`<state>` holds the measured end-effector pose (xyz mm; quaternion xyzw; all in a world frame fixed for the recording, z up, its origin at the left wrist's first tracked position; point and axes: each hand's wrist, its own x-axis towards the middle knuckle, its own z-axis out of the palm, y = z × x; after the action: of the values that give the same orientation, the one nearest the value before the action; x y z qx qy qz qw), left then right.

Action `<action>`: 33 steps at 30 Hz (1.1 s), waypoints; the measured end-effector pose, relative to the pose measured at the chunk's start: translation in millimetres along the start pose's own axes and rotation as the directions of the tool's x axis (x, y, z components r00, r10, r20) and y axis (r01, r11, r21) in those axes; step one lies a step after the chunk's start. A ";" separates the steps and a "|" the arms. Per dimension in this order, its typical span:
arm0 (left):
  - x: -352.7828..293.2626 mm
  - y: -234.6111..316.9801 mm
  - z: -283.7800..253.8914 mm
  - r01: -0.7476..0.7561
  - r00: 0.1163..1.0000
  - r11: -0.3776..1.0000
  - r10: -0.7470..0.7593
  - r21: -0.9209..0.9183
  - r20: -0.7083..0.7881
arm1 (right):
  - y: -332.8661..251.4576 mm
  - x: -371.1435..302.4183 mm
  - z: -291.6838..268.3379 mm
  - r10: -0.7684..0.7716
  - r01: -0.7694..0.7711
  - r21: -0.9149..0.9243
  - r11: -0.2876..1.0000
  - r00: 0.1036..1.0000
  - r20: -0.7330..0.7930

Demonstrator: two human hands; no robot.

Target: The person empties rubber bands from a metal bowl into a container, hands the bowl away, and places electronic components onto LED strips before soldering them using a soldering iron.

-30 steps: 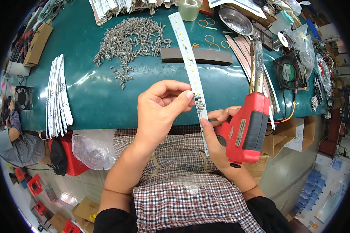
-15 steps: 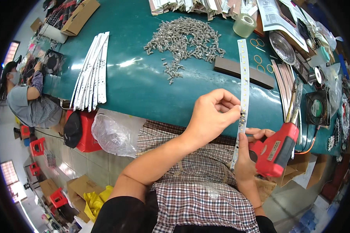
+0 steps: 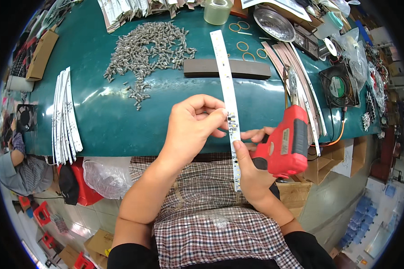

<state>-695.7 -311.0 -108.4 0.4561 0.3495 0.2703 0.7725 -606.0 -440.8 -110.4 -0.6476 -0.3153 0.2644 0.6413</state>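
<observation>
A long white LED strip (image 3: 229,92) with small components stands lengthwise before me, its far end across a dark grey bar (image 3: 251,69). My right hand (image 3: 251,168) presses its thumb on the strip's near part. The same hand holds a red and black soldering gun (image 3: 286,142), its metal tip pointing away toward the back of the table. My left hand (image 3: 191,127) is closed in a pinch, thumb and forefinger against the strip's left edge. Whatever lies between those fingertips is hidden. A pile of small metal connector pieces (image 3: 150,49) lies beyond the left hand.
More white strips (image 3: 65,121) lie on the green table (image 3: 107,121) at the left. Clear tape (image 3: 217,11), a metal dish (image 3: 274,24), rubber bands (image 3: 242,46) and a small fan (image 3: 339,87) sit at the back and right. Pinkish strips (image 3: 300,85) lie beside the gun.
My view has turned to the right, so the table's things stand farther left in it. Both hands keep their places at the strip, and the soldering gun stays in the right hand.
</observation>
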 end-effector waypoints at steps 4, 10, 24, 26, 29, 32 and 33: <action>11.5 -1.1 -2.7 -0.016 0.993 0.982 0.037 0.191 -0.110 | -2.3 5.5 -21.4 -0.132 0.170 -0.348 0.922 0.983 0.130; 26.4 -9.3 -11.2 0.006 0.983 0.878 0.082 0.478 -0.164 | -17.9 -4.5 -57.0 0.025 0.011 -0.262 0.965 0.991 0.133; 23.5 -3.7 -23.0 -0.274 0.896 0.579 0.443 0.768 -0.015 | -14.9 -37.8 -86.3 0.181 -0.048 -0.359 0.932 0.920 0.346; 28.7 -13.0 -24.7 -0.332 0.870 0.528 0.491 0.782 0.038 | -20.6 -46.7 -70.8 0.328 -0.299 -0.199 0.933 0.935 0.133; 30.3 -13.3 -23.6 -0.387 0.836 0.479 0.543 0.788 0.080 | -17.5 -52.3 -68.1 0.267 -0.264 -0.133 0.955 0.964 0.007; 26.4 -13.8 -26.2 -0.379 0.839 0.476 0.538 0.794 0.078 | -22.5 -43.4 -62.5 0.294 -0.290 -0.089 0.953 0.955 0.037; 25.3 -13.7 -26.0 -0.385 0.836 0.486 0.544 0.785 0.073 | -19.5 -42.2 -64.5 0.288 -0.286 -0.051 0.957 0.957 0.043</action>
<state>-699.4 -285.0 -136.9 0.7916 0.3634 0.3336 0.3607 -587.1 -515.5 -91.2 -0.6937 -0.2398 0.3637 0.5736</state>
